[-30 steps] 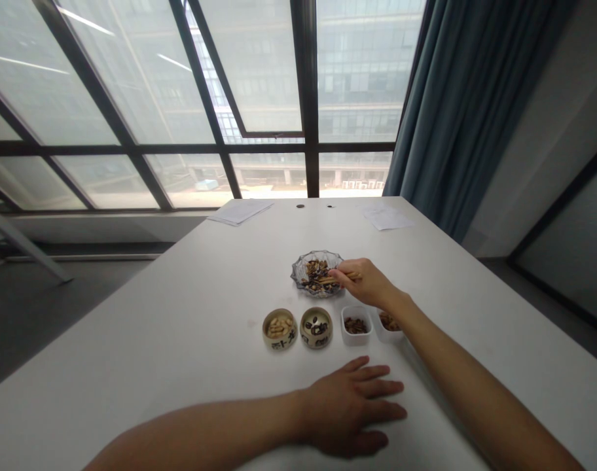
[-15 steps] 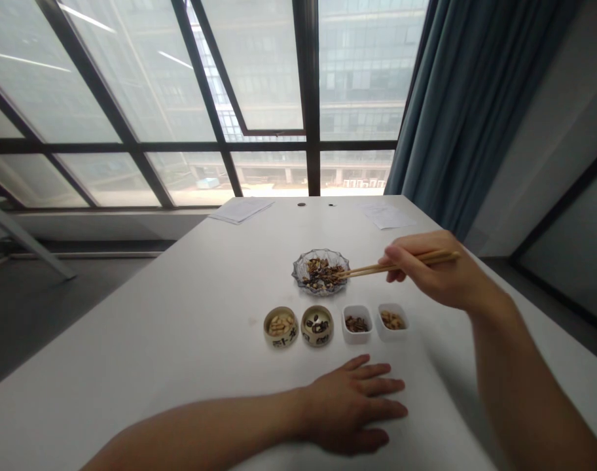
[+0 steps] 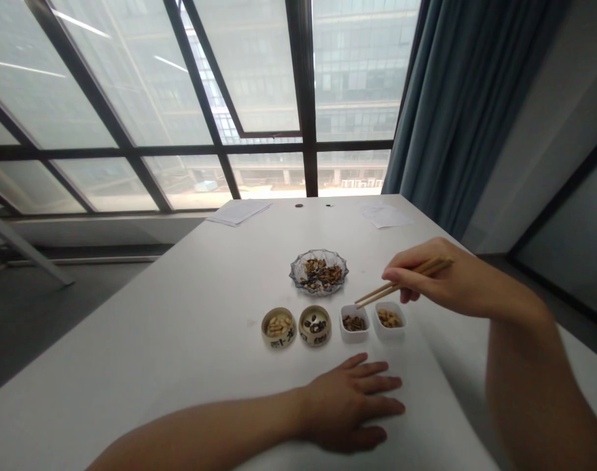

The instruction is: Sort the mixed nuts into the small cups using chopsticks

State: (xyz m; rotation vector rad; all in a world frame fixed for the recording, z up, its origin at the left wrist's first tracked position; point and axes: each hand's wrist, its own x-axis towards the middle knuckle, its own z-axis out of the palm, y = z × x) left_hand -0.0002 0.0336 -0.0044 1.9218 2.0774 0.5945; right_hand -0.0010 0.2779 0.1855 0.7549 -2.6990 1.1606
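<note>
My right hand is closed on a pair of wooden chopsticks. Their tips hang just above a small white square cup of dark seeds. To its right stands a second white cup of pale nuts. Left of them are two round beige bowls, one with peanuts and one with dark beans. Behind the row sits a glass dish of mixed nuts and seeds. My left hand lies flat on the white table, fingers spread, in front of the bowls.
Sheets of paper lie at the table's far edge, one at the left and one at the right. Large windows stand behind the table, with a blue-grey curtain at the right.
My right hand drew back from the glass dish, then swung the chopstick tips down and toward me to above the white cups. My left hand stayed flat.
</note>
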